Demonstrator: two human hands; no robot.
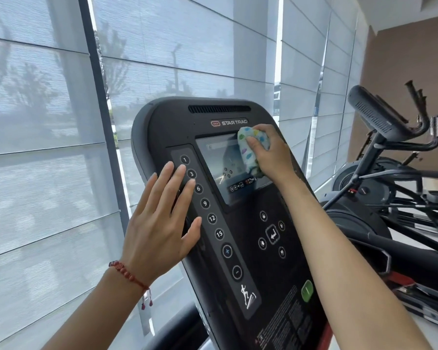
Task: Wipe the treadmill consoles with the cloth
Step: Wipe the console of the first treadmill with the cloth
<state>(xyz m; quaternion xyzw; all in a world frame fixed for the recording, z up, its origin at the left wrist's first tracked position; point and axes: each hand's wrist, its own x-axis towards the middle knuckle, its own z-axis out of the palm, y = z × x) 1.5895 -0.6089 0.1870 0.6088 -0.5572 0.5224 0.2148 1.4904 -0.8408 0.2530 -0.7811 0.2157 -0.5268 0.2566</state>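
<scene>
We note the cloth point(249, 147), white with coloured spots, bunched in our right hand point(268, 154) against the upper right of the console's screen point(221, 168); our fingers hide much of it. On-screen graphics are too blurred to read. The console point(240, 223), black, reads "STAR TRAC", the last letter cut off by the cloth. Left key strip: 1, 3, 6, 9, 12, 15, plus, minus. Our left hand point(159, 223) lies flat, fingers spread, on the console's left edge, holding nothing. Fine print below is illegible.
</scene>
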